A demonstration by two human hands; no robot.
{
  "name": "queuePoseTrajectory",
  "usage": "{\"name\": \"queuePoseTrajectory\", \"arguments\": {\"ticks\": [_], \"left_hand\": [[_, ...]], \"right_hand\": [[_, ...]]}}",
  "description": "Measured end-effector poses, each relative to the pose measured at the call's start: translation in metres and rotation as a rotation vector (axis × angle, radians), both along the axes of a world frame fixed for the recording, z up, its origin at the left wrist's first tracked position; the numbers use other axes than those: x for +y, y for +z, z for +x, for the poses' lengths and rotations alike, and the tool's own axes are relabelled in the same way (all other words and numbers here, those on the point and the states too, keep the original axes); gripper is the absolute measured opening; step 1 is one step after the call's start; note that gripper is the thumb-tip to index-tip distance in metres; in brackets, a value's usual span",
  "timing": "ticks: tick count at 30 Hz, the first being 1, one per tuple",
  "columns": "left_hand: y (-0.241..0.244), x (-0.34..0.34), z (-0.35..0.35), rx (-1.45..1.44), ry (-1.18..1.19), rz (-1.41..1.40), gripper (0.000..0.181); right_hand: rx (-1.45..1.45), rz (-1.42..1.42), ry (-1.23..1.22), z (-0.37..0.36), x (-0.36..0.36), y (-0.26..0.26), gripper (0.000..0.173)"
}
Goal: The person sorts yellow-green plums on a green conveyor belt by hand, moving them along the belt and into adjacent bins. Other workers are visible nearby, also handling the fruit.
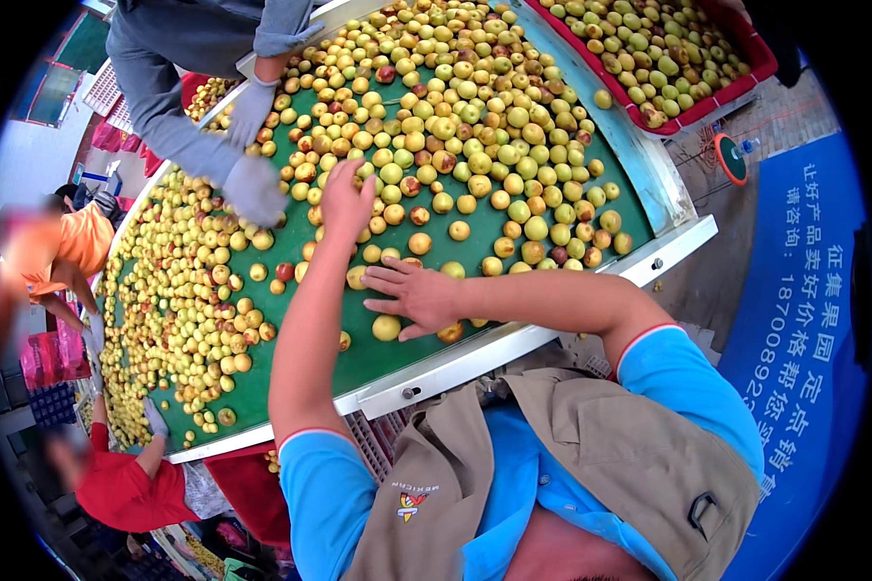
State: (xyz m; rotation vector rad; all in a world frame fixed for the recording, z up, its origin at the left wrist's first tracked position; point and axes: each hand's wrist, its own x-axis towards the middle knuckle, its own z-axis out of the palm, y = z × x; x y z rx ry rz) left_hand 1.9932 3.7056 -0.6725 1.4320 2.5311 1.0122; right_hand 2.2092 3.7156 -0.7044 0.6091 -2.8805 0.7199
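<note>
Round yellow-green, jujube-like fruits (477,163), some with red-brown patches, lie spread over a green sorting table (378,361). My left hand (347,197) is bare and reaches in among them, thumb and fingers apart, with one fruit by the gap between them; the undersides of its fingers are hidden. Nearer to me, my right hand (416,296) is palm down with its fingers spread to the left. A yellow fruit (357,277) lies at its fingertips and another (386,327) beside its thumb. Nothing shows gripped in either hand.
A co-worker's gloved hands (254,190) work across the table, close to my left hand; one is blurred. More co-workers stand at the far left. The table's pale metal edge (465,361) runs before me. A red-lined crate (697,109) of fruit stands at the upper right, near a blue banner (784,327) with writing.
</note>
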Motion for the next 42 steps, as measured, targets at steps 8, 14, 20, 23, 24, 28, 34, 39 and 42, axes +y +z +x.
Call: {"name": "queuePoseTrajectory", "arguments": {"ticks": [8,14,20,23,24,28,34,39,42], "left_hand": [[-0.035,0.100,-0.017,0.119,0.236,-0.360,0.041],[-0.039,0.119,-0.021,0.064,0.216,-0.572,0.041],[-0.044,0.092,-0.005,0.110,0.241,-0.161,0.039],[-0.046,0.056,0.004,0.110,0.247,0.101,0.036],[-0.039,0.042,0.009,0.055,0.300,0.088,0.029],[-0.053,-0.053,-0.033,-0.075,0.501,0.177,0.024],[-0.057,-0.127,-0.111,0.190,0.648,-0.048,0.041],[-0.050,-0.095,-0.136,0.072,0.561,-0.353,0.046],[-0.052,-0.084,-0.136,0.065,0.553,-0.531,0.052]], "right_hand": [[0.006,-0.104,-0.294,0.045,0.084,0.027,0.068],[0.121,-0.028,-0.549,0.036,0.154,0.034,0.072],[0.087,0.121,-0.570,-0.023,0.193,0.013,0.073],[-0.003,0.158,-0.552,-0.028,0.206,-0.017,0.072],[-0.007,0.162,-0.541,-0.023,0.208,-0.023,0.072],[0.008,0.131,-0.541,-0.003,0.195,-0.038,0.073],[-0.025,0.191,-0.479,0.024,0.187,-0.028,0.071],[-0.093,0.176,-0.398,0.059,0.193,-0.019,0.073],[-0.169,0.168,-0.367,0.083,0.201,-0.015,0.080]]}}
